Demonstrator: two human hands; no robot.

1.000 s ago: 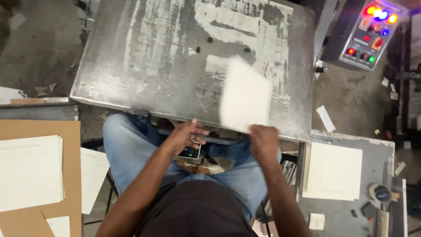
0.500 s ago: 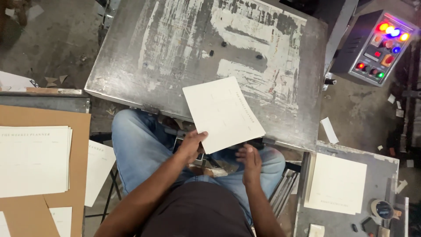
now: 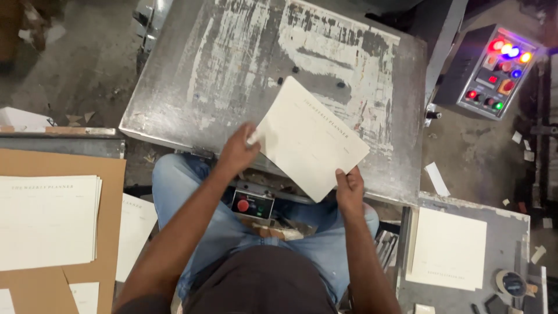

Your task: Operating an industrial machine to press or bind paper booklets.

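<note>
A cream printed sheet (image 3: 308,138) lies tilted over the near part of a worn grey metal machine bed (image 3: 232,64). My left hand (image 3: 237,152) grips its near-left corner. My right hand (image 3: 349,187) pinches its near-right edge. Both forearms reach forward from my lap, over blue jeans. A small switch box with a red and a green button (image 3: 251,205) sits under the bed's front edge, between my hands.
A stack of cream sheets (image 3: 46,221) rests on brown cardboard (image 3: 110,192) at left. Another cream stack (image 3: 449,249) lies on a grey side table (image 3: 511,227) at right, by a tape roll (image 3: 513,283). A control panel with lit buttons (image 3: 494,72) stands upper right.
The sheet has come down from upright in my right hand to lying flatter and further left over the bed. My left hand rose from my lap and took its corner.
</note>
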